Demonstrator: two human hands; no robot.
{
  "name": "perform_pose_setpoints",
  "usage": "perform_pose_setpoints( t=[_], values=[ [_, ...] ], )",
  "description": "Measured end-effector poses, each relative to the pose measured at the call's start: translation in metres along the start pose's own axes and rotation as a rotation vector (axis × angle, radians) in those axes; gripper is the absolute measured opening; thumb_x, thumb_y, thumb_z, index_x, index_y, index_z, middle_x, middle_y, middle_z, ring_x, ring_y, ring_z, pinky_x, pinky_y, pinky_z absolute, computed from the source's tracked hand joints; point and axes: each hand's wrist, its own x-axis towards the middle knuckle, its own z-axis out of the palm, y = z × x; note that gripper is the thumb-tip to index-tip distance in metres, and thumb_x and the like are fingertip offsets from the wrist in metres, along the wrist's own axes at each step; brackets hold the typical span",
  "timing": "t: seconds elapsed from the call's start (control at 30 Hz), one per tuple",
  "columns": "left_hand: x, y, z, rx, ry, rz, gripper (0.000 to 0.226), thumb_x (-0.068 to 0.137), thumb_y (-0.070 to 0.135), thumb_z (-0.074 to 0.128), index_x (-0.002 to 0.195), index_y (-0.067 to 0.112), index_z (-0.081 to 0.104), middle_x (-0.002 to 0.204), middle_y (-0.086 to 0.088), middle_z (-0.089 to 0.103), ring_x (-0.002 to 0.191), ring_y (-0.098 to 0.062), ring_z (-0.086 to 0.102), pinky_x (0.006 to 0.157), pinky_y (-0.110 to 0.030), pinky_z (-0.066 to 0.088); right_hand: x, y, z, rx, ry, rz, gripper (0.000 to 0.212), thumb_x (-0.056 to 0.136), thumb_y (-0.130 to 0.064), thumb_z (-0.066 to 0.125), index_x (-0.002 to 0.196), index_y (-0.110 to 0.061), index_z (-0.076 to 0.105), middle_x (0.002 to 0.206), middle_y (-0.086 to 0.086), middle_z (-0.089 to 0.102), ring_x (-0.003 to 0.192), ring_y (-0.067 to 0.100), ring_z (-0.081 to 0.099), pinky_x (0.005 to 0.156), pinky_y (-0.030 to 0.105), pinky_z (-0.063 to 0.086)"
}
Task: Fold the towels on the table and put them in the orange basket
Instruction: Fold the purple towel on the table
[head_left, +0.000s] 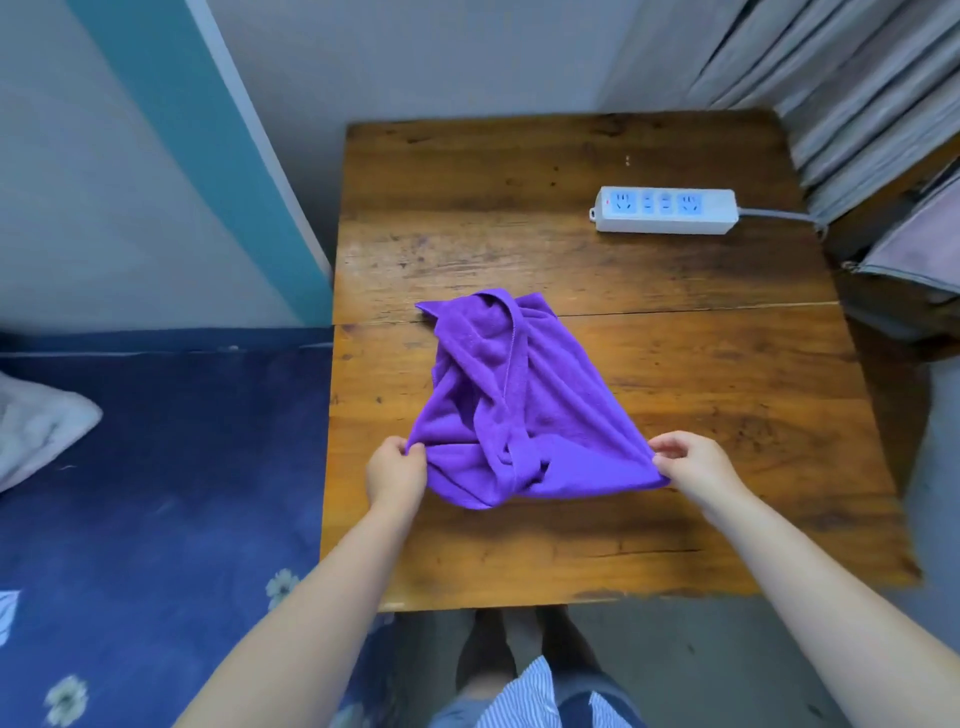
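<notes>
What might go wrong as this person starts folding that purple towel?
The crumpled purple towel is twisted near its front edge between the left hand and right hand, which pinch its two near corners; a fold made now would likely trap that twist. Lifting and shaking it flat might sweep the cloth against the white power strip lying behind it on the wooden table.

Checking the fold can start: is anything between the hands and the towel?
No. The left hand and right hand already pinch the towel at its near corners; the power strip lies apart.
</notes>
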Motion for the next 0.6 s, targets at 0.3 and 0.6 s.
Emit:
perform_pose_setpoints(
  t=[0.3,0.6],
  values=[
    [-0.029,0.025,-0.005,0.181,0.089,0.433,0.017,0.087,0.007,0.05,0.1,0.001,0.06,0.102,-0.015,0.061,0.098,-0.031,0.055,0.078,-0.026,0.036,0.003,-0.002,0.013,0.093,-0.066,0.017,0.019,0.082,0.004,0.054,0.1,0.005,0.062,0.062,0.003,0.05,0.057,0.015,0.045,0.053,0.018,0.038],
    [-0.035,0.057,0.062,0.597,-0.131,0.234,0.028,0.092,0.026,0.048,0.104,0.004,0.059,0.115,-0.015,0.059,0.109,-0.034,0.054,0.083,-0.038,0.044,0.017,-0.006,0.02,0.18,-0.082,0.044,0.011,0.082,0.003,0.058,0.083,0.009,0.067,0.069,0.008,0.058,0.072,0.017,0.051,0.049,0.009,0.036]
  ],
)
